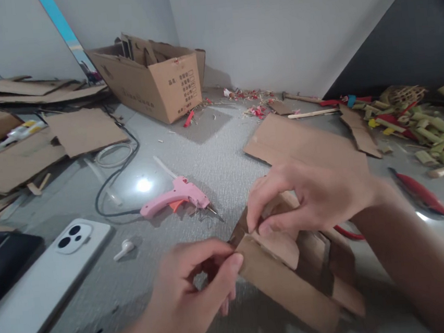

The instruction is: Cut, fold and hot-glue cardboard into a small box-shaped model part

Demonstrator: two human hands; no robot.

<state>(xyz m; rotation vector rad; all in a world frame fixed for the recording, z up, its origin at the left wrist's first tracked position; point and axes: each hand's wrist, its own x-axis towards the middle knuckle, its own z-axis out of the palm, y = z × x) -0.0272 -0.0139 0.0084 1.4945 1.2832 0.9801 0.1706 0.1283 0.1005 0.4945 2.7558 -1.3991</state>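
Observation:
A small folded cardboard structure stands low in front of me, with an open, partly shadowed inside. My left hand pinches its near left corner between thumb and fingers. Above that corner, my right hand has thumb and index finger closed on a small cardboard flap along the top edge. Left of the structure lies a pink glue gun, its metal tip pointing toward my hands. A flat cardboard sheet lies just behind my right hand.
A large cardboard box stands at the back. Cardboard sheets, a white phone and an earbud are on the left. On the right lie red-handled pliers and a pile of bamboo pieces.

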